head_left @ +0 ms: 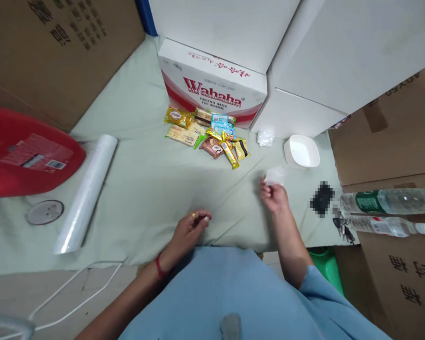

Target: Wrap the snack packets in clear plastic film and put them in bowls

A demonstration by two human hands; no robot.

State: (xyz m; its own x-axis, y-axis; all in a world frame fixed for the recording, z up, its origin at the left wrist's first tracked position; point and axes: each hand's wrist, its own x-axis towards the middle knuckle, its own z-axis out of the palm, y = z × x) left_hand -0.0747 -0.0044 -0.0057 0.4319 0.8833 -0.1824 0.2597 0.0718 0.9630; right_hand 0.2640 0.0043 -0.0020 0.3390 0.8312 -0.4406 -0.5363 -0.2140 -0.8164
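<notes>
In the head view, my right hand (274,197) pinches a crumpled piece of thin clear plastic (275,176) above the cloth-covered table. My left hand (191,227) rests low over the table near its front edge, its fingers curled in and the thumb against them, with nothing visible in them. Beyond both hands lies a pile of wrapped snacks: a yellow packet (179,116), a pale biscuit packet (184,135), a brown packet (212,147), a yellow stick packet (230,155) and blue packets (222,123). A second crumpled clear plastic piece (265,138) lies to their right.
A Wahaba-style white-and-red carton, printed Wahaha (212,89), stands behind the snacks. A white square bowl (302,151) is at right, with two plastic bottles (393,201) and keys (343,226). At left are a plastic roll (87,193), a round lid (45,212) and a red container (31,151).
</notes>
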